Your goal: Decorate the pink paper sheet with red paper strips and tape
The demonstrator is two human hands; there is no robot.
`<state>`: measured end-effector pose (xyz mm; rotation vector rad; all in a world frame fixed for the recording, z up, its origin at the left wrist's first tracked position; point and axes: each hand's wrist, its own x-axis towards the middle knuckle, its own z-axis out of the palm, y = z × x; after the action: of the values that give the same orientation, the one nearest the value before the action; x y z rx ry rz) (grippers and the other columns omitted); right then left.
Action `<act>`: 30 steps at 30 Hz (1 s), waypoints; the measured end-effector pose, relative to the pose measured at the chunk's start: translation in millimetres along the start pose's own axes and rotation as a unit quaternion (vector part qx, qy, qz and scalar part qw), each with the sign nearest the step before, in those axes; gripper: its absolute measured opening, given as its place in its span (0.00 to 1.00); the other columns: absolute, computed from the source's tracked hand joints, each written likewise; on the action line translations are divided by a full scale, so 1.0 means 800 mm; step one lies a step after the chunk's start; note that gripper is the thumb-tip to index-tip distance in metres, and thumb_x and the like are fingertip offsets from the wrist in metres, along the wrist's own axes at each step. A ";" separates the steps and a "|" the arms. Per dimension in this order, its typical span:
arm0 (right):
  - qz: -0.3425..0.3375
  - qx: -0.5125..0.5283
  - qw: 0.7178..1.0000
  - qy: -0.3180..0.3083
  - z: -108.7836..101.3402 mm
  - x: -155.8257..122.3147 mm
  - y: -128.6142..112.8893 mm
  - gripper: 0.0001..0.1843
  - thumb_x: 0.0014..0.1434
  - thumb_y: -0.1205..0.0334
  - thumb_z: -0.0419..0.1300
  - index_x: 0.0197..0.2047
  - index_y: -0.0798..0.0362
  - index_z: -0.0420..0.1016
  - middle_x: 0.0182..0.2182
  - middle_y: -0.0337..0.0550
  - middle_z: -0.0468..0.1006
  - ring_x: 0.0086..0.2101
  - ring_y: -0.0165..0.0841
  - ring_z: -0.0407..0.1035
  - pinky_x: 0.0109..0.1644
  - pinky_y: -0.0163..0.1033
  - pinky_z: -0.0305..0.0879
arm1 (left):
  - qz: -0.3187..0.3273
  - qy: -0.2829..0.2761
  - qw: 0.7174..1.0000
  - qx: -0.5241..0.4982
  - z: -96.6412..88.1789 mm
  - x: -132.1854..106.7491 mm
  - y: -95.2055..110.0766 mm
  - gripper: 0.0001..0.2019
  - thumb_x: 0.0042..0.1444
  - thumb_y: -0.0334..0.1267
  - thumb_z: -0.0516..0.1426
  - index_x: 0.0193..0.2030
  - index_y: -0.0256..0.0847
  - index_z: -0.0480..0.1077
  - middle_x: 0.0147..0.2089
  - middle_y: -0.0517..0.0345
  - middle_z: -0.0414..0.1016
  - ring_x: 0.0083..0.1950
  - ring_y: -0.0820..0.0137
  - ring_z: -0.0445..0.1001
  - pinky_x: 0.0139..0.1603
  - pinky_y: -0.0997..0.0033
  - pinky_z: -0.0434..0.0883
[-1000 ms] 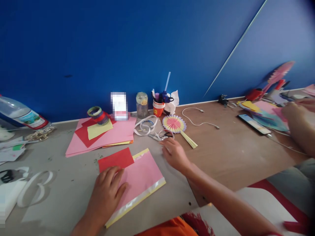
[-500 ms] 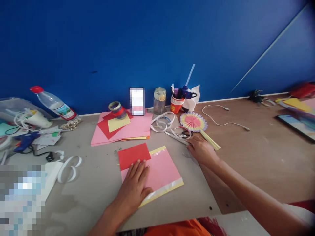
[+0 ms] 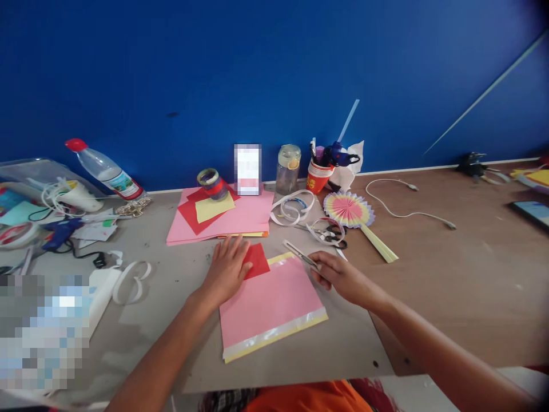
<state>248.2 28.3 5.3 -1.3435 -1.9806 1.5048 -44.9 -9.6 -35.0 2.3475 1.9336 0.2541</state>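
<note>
In the head view, my left hand (image 3: 227,268) lies flat with its fingers stretched out, partly covering a small red paper (image 3: 258,262). That paper rests on the upper left part of a pink sheet (image 3: 270,303), which has yellow edges and clear tape along its near side. My right hand (image 3: 338,277) is closed around a slim silver utility knife (image 3: 298,250), whose front end points up and left over the sheet's far right corner. Beyond this hand lie black-handled scissors (image 3: 337,233) and a loop of white ribbon (image 3: 315,232).
A pink paper stack (image 3: 184,229) at the back carries tape rolls (image 3: 213,183). Behind stand a phone (image 3: 247,170), a glass jar (image 3: 288,170) and a red paper cup (image 3: 318,177). A pleated paper fan (image 3: 348,209) lies right; a glue gun (image 3: 60,233) and bottle (image 3: 109,174) sit left.
My right hand has lifted the utility knife from beside the scissors and brought it nearer the pink sheet. My left hand has slid forward onto the red paper. The view has shifted slightly.
</note>
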 end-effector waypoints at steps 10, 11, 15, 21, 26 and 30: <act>0.006 -0.101 0.995 -0.017 0.011 0.013 0.007 0.21 0.61 0.57 0.48 0.51 0.54 0.72 0.38 0.45 0.78 0.35 0.37 0.70 0.41 0.40 0.64 | -0.082 0.013 0.996 -0.032 -0.005 0.029 0.009 0.11 0.55 0.32 0.55 0.45 0.45 0.71 0.44 0.53 0.74 0.48 0.58 0.67 0.50 0.54 0.61; 0.006 -0.093 0.995 -0.020 0.010 0.012 0.008 0.21 0.61 0.57 0.48 0.52 0.54 0.72 0.38 0.45 0.78 0.35 0.36 0.70 0.41 0.40 0.64 | -0.084 0.013 0.996 -0.035 -0.006 0.030 0.009 0.08 0.55 0.31 0.55 0.41 0.45 0.71 0.42 0.55 0.74 0.47 0.59 0.67 0.50 0.54 0.61; 0.006 -0.072 0.997 -0.026 0.006 0.011 0.007 0.19 0.61 0.59 0.48 0.51 0.54 0.72 0.36 0.43 0.79 0.34 0.35 0.70 0.38 0.38 0.63 | -0.089 0.027 0.995 -0.041 -0.013 0.024 0.011 0.07 0.57 0.31 0.53 0.31 0.44 0.69 0.37 0.58 0.74 0.44 0.63 0.68 0.49 0.57 0.60; -0.012 -0.097 0.994 -0.046 0.001 0.012 0.008 0.17 0.61 0.61 0.48 0.46 0.54 0.74 0.34 0.43 0.79 0.34 0.35 0.70 0.37 0.37 0.63 | -0.012 0.226 0.974 -0.028 -0.021 -0.014 0.028 0.08 0.59 0.30 0.52 0.33 0.43 0.71 0.40 0.56 0.75 0.43 0.65 0.70 0.52 0.57 0.58; -0.090 -0.098 0.989 -0.058 -0.007 0.012 0.016 0.16 0.61 0.62 0.50 0.47 0.54 0.75 0.43 0.45 0.78 0.42 0.37 0.71 0.45 0.38 0.64 | 0.033 0.315 0.948 0.027 -0.016 -0.049 0.045 0.07 0.58 0.28 0.55 0.34 0.44 0.71 0.38 0.58 0.78 0.49 0.66 0.72 0.65 0.51 0.44; -0.136 -0.131 0.978 -0.087 -0.019 0.018 0.017 0.16 0.61 0.63 0.51 0.50 0.52 0.74 0.44 0.44 0.78 0.43 0.36 0.71 0.46 0.36 0.63 | 0.072 0.335 0.936 0.077 -0.009 -0.075 0.062 0.08 0.56 0.27 0.57 0.36 0.45 0.72 0.37 0.60 0.80 0.51 0.67 0.72 0.68 0.51 0.37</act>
<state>258.3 49.2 -4.4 -1.0017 -2.4285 1.3080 -9.2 -78.5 -23.1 2.7546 2.0802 1.0790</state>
